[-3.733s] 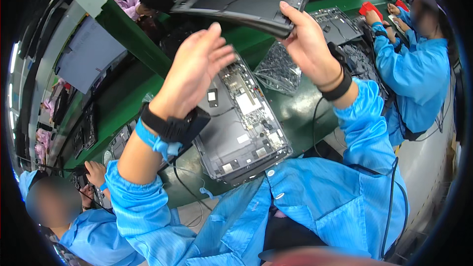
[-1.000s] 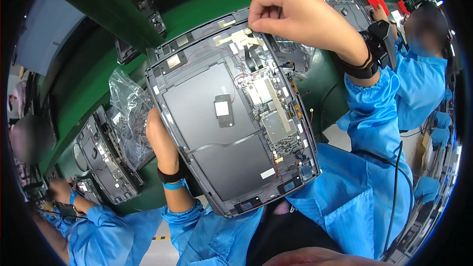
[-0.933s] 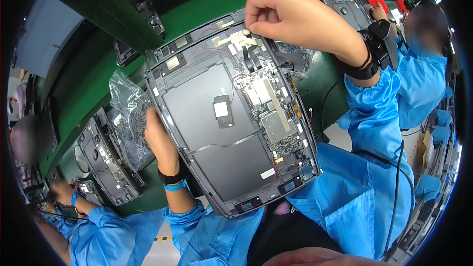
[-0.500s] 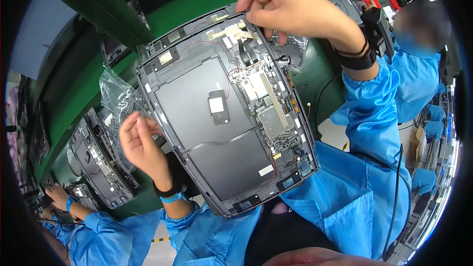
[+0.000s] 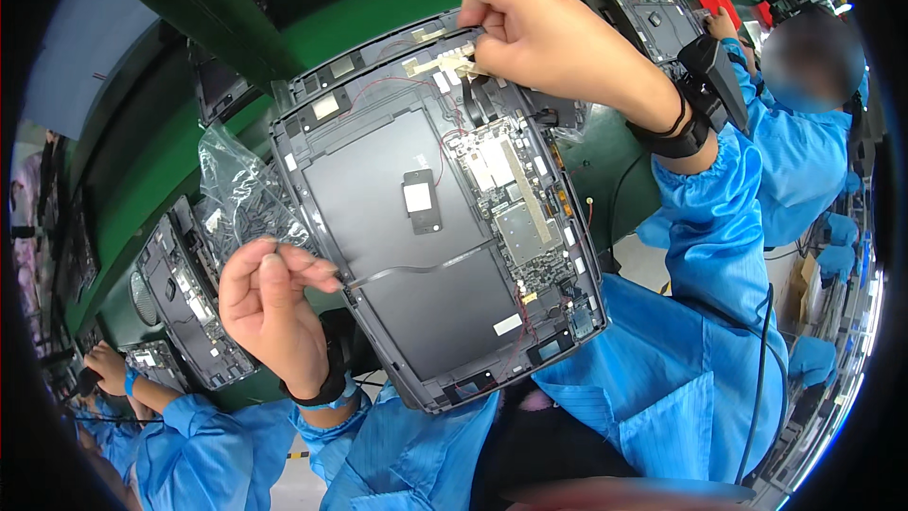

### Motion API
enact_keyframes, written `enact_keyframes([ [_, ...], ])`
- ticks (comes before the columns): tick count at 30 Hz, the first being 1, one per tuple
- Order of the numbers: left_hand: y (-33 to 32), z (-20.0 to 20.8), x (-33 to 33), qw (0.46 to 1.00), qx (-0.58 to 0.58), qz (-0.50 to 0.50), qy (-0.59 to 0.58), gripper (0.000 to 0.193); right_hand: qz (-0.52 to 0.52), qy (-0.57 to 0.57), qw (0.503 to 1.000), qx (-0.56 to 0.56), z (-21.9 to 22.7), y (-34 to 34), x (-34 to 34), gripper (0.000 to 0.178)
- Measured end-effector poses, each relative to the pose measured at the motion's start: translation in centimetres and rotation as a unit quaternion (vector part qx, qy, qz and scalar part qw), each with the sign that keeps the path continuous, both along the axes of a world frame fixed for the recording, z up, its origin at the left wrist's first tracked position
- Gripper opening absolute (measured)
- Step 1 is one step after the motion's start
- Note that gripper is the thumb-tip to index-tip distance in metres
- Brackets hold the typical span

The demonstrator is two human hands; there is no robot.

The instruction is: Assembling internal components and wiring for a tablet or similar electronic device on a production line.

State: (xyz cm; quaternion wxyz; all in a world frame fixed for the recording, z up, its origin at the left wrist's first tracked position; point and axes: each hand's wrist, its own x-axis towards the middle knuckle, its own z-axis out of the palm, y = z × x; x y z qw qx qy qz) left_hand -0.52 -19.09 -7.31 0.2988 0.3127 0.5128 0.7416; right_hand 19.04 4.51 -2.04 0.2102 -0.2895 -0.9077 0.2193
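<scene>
Casing: the flat dark-grey open casing (image 5: 449,232) is lying askew before the person, its near edge sitting by the blue cloth jacket (image 5: 653,360), the green worktop (image 5: 605,151) showing to the right.
Right hand: the right hand (image 5: 476,36) is bending down at the far right corner, thumb and fingers drawing close together near the cream tape strips (image 5: 440,64); I can't tell whether it is gripping anything.
Left hand: the left hand (image 5: 317,270) is hanging half-unfurled just beside the left edge, seemingly holding nothing.
Tape and ribbons: a hard tug there could be lifting the tape or straining the flat black ribbon cables (image 5: 475,102) below it.
Loose wire: the thin red wire (image 5: 591,213) is poking past the right edge; a passing sleeve could be snagging it.
</scene>
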Motion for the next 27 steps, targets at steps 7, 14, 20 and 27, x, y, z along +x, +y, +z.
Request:
enact_keyframes([
  [7,1.2,2.0,2.1,0.995,-0.01,-0.06,0.083,0.022,0.002,-0.007,0.996,-0.09,1.0,0.0,0.6,0.016],
  [14,1.5,1.0,4.8,0.993,0.057,0.023,0.104,0.015,-0.021,0.035,0.995,-0.093,-0.5,-0.3,0.5,0.02],
  [20,1.5,3.1,3.7,0.994,-0.017,-0.077,0.075,0.019,-0.008,0.078,0.996,-0.049,0.2,-0.8,1.5,0.023],
  [27,1.3,7.2,2.7,0.98,-0.054,-0.186,0.051,0.019,0.134,0.185,0.949,-0.215,4.0,-7.6,0.3,0.012],
])
